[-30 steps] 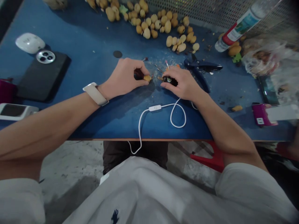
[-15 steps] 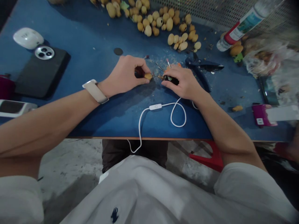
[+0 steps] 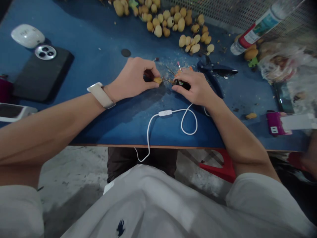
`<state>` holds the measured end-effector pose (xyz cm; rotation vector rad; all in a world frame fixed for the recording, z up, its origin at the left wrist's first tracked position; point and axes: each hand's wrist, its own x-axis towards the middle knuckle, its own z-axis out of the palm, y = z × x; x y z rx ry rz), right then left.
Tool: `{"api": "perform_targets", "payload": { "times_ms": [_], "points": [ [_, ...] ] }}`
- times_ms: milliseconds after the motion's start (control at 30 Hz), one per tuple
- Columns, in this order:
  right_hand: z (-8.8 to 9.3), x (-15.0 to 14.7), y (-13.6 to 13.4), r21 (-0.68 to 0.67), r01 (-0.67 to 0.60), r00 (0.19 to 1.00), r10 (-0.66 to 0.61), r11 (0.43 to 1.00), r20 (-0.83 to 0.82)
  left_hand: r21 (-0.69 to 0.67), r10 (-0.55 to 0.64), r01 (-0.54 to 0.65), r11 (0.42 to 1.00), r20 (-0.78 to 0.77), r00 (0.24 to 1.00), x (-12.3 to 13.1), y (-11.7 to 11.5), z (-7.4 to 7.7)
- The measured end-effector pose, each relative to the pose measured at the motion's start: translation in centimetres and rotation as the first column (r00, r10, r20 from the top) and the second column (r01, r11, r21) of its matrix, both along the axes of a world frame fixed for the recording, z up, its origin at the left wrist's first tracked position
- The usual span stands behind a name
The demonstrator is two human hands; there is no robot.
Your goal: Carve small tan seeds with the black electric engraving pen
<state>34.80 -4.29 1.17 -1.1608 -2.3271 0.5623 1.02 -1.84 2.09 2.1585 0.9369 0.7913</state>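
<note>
Between thumb and fingers, my left hand [image 3: 138, 75] pinches a small yellow-brown gourd [image 3: 158, 80]. Facing it, my right hand [image 3: 194, 86] is closed on a black handheld tool [image 3: 182, 84], whose thin tip points at the gourd. Whether the tip touches the gourd is too small to tell. Pale shavings and a few thin bits with coloured ends, one with a pink end [image 3: 178, 63], lie just beyond my hands. A white cable with an inline switch [image 3: 165, 113] loops on the blue table [image 3: 119, 129] below my right hand.
Many small gourds [image 3: 166, 19] lie along the back. Dark blue pliers [image 3: 218, 68] sit right of my right hand. A bottle [image 3: 257, 28], plastic bag [image 3: 279, 64] and purple box [image 3: 274, 123] are at the right. A black phone [image 3: 43, 74] and white case [image 3: 28, 35] lie left.
The view has shifted slightly. Both hands keep their grips, and the gap between the gourd and the black tool looks nearly the same.
</note>
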Motion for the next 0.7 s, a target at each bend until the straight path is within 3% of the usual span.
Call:
{"api": "perform_targets", "payload": {
  "times_ms": [367,533,700],
  "points": [
    [-0.7,0.4,0.3,0.135,-0.029,0.996,0.018,0.990,0.082,0.122,-0.072,0.075,0.990,-0.031,0.997,-0.8,0.9,-0.8],
    [-0.4,0.4,0.2,0.120,-0.031,0.995,0.019,0.992,0.101,0.163,-0.028,0.033,0.986,-0.031,0.999,-0.7,0.9,-0.9],
    [0.0,0.3,-0.1,0.096,-0.024,0.993,0.012,0.995,0.117,0.145,-0.065,0.072,0.987,-0.049,0.997,-0.6,1.0,-0.7]
  ]
}}
